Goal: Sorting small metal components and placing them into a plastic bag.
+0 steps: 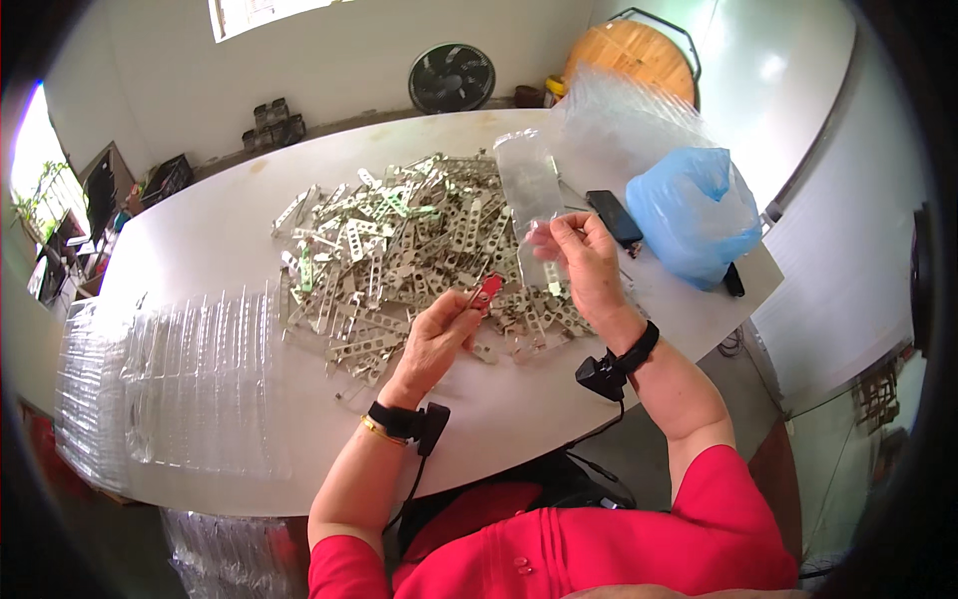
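Note:
My left hand (439, 327) is closed in a pinch on a small flat metal strip (487, 291) with holes, which looks red on its upper face. Higher and to the right, my right hand (587, 262) pinches a clear plastic bag (529, 180) between thumb and fingers. The bag hangs over the right side of a large heap of perforated metal strips (399, 235). These strips are silvery, long and narrow, and lie crossed over one another. Both hands are above the near right part of the heap, apart from each other.
Clear ribbed plastic trays (200, 384) lie at the table's left. A blue plastic bag (694, 215) stands at the right, beside a black phone-like object (614, 218). Clear plastic sheeting (629, 110) lies behind it. Beyond the white table (329, 439) stands a black fan (451, 78).

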A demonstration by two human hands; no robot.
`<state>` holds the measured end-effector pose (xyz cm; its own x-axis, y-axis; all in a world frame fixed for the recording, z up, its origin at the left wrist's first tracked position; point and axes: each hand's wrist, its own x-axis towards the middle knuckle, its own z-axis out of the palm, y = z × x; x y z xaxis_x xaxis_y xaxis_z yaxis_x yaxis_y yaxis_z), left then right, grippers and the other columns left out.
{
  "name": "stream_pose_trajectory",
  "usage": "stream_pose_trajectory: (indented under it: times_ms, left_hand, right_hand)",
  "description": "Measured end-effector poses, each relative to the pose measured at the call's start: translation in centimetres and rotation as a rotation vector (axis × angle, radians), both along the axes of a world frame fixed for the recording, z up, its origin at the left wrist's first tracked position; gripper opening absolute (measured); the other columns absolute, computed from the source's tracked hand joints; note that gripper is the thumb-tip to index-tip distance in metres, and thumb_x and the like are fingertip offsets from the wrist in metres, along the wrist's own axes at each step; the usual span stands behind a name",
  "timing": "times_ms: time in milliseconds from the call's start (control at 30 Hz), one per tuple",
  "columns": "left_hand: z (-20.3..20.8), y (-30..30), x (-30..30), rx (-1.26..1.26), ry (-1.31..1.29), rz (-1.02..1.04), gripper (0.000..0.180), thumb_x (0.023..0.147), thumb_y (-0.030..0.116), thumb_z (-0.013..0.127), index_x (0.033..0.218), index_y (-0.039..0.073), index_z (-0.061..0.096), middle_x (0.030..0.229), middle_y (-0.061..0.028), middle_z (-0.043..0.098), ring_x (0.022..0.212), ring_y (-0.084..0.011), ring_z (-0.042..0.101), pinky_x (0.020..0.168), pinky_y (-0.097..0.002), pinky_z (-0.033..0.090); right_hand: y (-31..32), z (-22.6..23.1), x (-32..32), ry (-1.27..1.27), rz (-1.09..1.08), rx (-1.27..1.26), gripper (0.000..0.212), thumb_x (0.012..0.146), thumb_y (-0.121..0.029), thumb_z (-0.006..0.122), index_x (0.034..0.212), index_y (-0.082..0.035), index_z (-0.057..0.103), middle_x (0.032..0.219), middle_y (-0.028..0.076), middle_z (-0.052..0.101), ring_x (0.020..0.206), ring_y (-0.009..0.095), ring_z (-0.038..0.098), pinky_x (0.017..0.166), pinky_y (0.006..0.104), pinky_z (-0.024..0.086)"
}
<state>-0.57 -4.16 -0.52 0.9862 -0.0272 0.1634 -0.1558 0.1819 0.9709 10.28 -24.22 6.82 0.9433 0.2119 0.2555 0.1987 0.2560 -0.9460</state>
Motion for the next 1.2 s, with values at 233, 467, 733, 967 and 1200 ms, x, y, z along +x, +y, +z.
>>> stream_pose_trajectory:
  times_ms: [233, 467, 733, 967, 1200]
  left_hand:
    - [0.3, -0.1, -0.2, -0.066, 0.041, -0.111, 0.020, 0.099, 0.012, 0.060, 0.117, 0.003, 0.063, 0.090, 0.0044, 0.059, 0.072, -0.0046, 0.052, 0.066, -0.0213, 0.045]
    - [0.3, 0.1, -0.3, -0.035, 0.097, -0.096, 0.017, 0.099, 0.013, 0.060, 0.113, 0.005, 0.065, 0.092, 0.0042, 0.062, 0.070, -0.0034, 0.052, 0.064, -0.0193, 0.044]
    - [0.8, 0.6, -0.1, 0.262, 0.125, -0.088, 0.014, 0.098, 0.014, 0.061, 0.107, 0.005, 0.066, 0.083, 0.0059, 0.059, 0.068, -0.0026, 0.049, 0.061, -0.0188, 0.041]
    - [0.9, 0.3, -0.2, 0.161, 0.110, 0.016, 0.013, 0.098, 0.010, 0.059, 0.108, 0.003, 0.065, 0.084, 0.0045, 0.059, 0.066, -0.0034, 0.051, 0.059, -0.0192, 0.042]
    - [0.8, 0.9, -0.2, -0.043, 0.121, 0.087, 0.012, 0.100, 0.010, 0.057, 0.108, 0.001, 0.062, 0.094, -0.0042, 0.069, 0.064, -0.0042, 0.052, 0.059, -0.0198, 0.044]
  right_hand:
    - [2.5, -4.3, -1.5, 0.110, 0.116, 0.048, 0.012, 0.100, -0.012, 0.058, 0.103, -0.002, 0.053, 0.106, 0.012, 0.067, 0.093, 0.016, 0.067, 0.084, 0.0317, 0.057]
    - [2.9, -5.6, -2.4, 0.109, 0.219, -0.099, 0.012, 0.099, -0.014, 0.060, 0.104, -0.004, 0.056, 0.097, 0.003, 0.065, 0.085, 0.008, 0.060, 0.078, 0.0234, 0.049]
    - [2.2, -4.1, 0.3, 0.225, 0.391, -0.196, 0.024, 0.098, -0.024, 0.065, 0.107, -0.001, 0.064, 0.095, 0.000, 0.064, 0.085, 0.006, 0.056, 0.077, 0.0213, 0.047]
    - [2.0, -5.0, 1.8, 0.119, 0.363, -0.289, 0.018, 0.094, -0.021, 0.070, 0.097, -0.003, 0.068, 0.083, -0.001, 0.064, 0.074, 0.005, 0.056, 0.067, 0.0225, 0.047]
    - [2.3, -5.9, 2.5, 0.145, 0.097, 0.041, 0.018, 0.092, -0.022, 0.074, 0.087, -0.007, 0.065, 0.076, -0.002, 0.062, 0.068, 0.006, 0.053, 0.065, 0.0204, 0.043]
